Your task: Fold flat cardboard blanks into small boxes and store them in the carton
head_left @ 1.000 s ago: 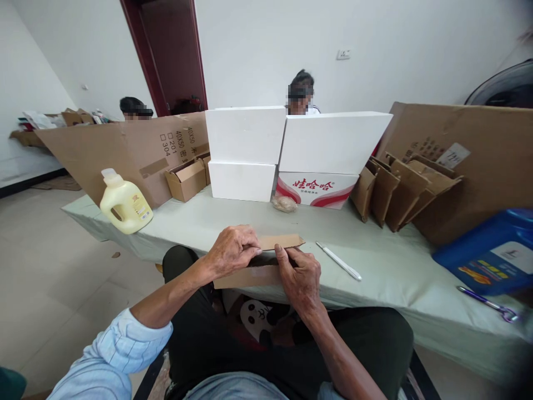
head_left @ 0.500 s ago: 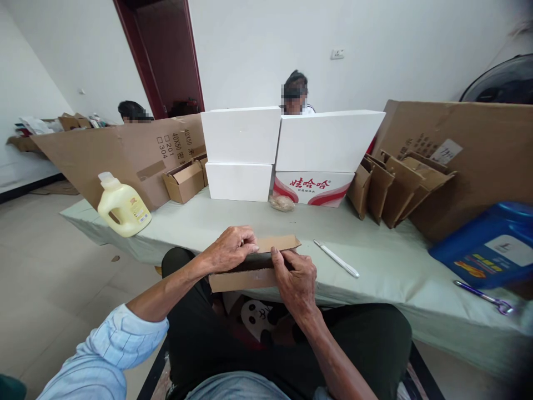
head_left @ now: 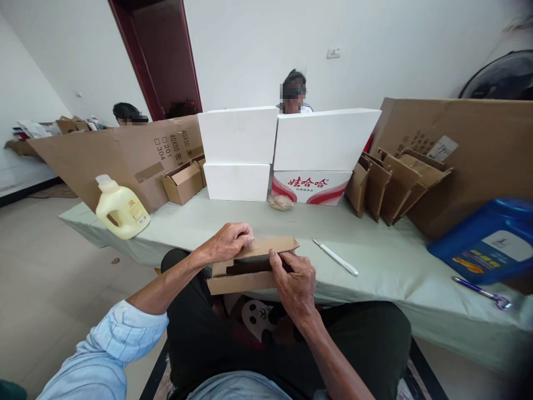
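Left hand [head_left: 228,243] has shifted up a little, uncovering more of the cardboard box [head_left: 241,284]; whether its grip pinches the far flap [head_left: 272,244], I cannot tell. Right hand [head_left: 296,282] clamps the box at the surface's [head_left: 325,221] near edge, apparently steadying it.

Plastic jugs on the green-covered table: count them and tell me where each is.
2: the pale yellow jug, to the left of the left hand, and the blue jug at the far right. The cardboard panels could hide more.
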Available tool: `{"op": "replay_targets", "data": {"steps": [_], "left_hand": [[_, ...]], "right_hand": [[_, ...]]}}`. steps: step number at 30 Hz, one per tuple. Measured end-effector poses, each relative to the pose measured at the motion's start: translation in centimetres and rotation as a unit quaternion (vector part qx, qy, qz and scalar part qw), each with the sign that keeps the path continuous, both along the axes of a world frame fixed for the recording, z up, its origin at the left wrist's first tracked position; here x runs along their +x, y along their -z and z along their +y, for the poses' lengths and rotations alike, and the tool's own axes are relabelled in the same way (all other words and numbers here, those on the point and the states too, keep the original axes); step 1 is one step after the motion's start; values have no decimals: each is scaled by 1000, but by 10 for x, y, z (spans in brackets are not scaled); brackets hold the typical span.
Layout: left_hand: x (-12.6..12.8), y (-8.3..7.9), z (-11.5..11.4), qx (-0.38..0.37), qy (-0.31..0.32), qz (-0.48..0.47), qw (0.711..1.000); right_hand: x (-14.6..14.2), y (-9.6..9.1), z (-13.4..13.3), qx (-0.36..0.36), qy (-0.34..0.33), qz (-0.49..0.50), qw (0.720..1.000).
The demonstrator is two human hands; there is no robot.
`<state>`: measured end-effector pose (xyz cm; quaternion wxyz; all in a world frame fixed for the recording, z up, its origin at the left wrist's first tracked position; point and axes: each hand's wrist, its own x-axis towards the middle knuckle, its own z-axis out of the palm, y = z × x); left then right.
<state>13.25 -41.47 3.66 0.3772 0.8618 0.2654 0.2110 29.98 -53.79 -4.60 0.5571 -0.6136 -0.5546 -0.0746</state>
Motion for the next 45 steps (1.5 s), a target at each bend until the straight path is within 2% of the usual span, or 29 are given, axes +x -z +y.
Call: {"op": "replay_targets", "data": {"steps": [6, 12, 17, 22, 27, 31, 35, 38, 41, 45], "left_hand": [[1, 11, 16, -116, 6, -47, 992], [-1, 19, 37, -236, 21, -106, 966], [3, 26, 62, -239, -8, -120, 963], [27, 27, 99, -181, -30, -103, 978], [76, 27, 141, -77, -77, -76, 991], [119, 25, 169, 47, -111, -39, 992], [159, 19, 189, 186, -114, 17, 976], [191, 21, 201, 260, -101, 73, 957], [222, 31, 210, 309, -83, 129, 939], [256, 52, 219, 339, -51, 185, 921]], "right_hand": [[-3, 2, -4, 16, -1, -2, 1000], [-5, 7, -14, 12, -3, -2, 1000], [-8, 10, -24, 25, -1, -14, 1000], [-12, 11, -32, 46, -7, -13, 999], [-11, 16, -37, 49, -10, -3, 999], [-8, 21, -40, 44, -23, 16, 999], [-5, 23, -41, 53, -30, 20, 998], [-1, 24, -41, 67, -39, 27, 997], [7, 26, -43, 75, -57, 35, 995], [16, 37, -45, 73, -85, 47, 993]]}}
